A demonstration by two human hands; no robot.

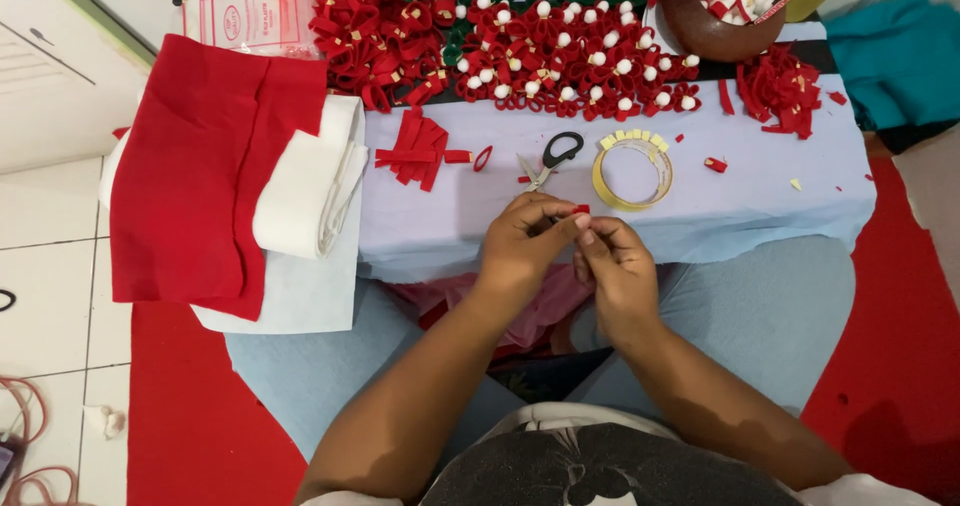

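A small red felt piece (581,209) is pinched at centre frame between the fingertips of both hands. The fingers (556,216) of the left hand (522,241) are closed on it from the left; the fingers of the right hand (612,264) are curled in and meet it from below right. How the piece is folded cannot be told, since most of it is hidden by the fingertips.

Just above the hands, on the pale blue cloth of the bench (760,206), black-handled scissors (549,160) lie beside a roll of yellow tape (632,173) with short cut tabs set along its upper rim. A small pile of red felt strips (413,153) lies at upper centre-left. Along the top of the frame, finished red loops with white pompoms (570,66) are massed, and a brown bowl (712,16) holding white and red bits stands at upper right. Folded red felt (200,166) and a white roll (310,196) lie at left.

Likely faults, as a judgement: the piece is small and held only at the tips, so a slackened pinch may let it spring open or drop into the lap. A sticky tab may also cling to a fingertip and pull the fold askew.
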